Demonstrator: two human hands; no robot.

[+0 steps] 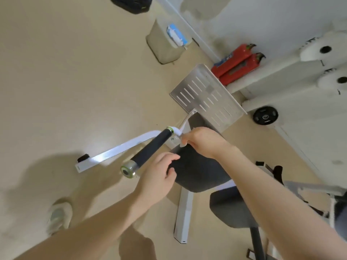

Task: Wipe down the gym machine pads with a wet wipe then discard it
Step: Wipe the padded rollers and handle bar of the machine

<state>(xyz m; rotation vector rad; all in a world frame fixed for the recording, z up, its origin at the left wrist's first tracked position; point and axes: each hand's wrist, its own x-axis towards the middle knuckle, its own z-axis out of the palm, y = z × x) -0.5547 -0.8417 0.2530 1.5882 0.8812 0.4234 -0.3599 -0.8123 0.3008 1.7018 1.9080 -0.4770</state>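
Note:
The gym machine's dark grey pad [197,171] lies in the middle of the view, with a second dark pad [231,209] below and to its right. My right hand [202,141] is at the pad's far edge, fingers closed on a small white wet wipe [181,145] that peeks out under them. My left hand [159,173] rests on the pad's left edge with fingers loosely curled and apart, holding nothing. It sits just beside the black foam handle [150,149] with its green-ringed metal end cap.
A perforated metal footplate [208,94] stands beyond the pad. Two red fire extinguishers [236,64] lie by the wall. A beige bin [163,47] carries a blue wipes pack [176,34]. A black weight plate [265,115] sits at the right; my shoe [58,216] is at lower left.

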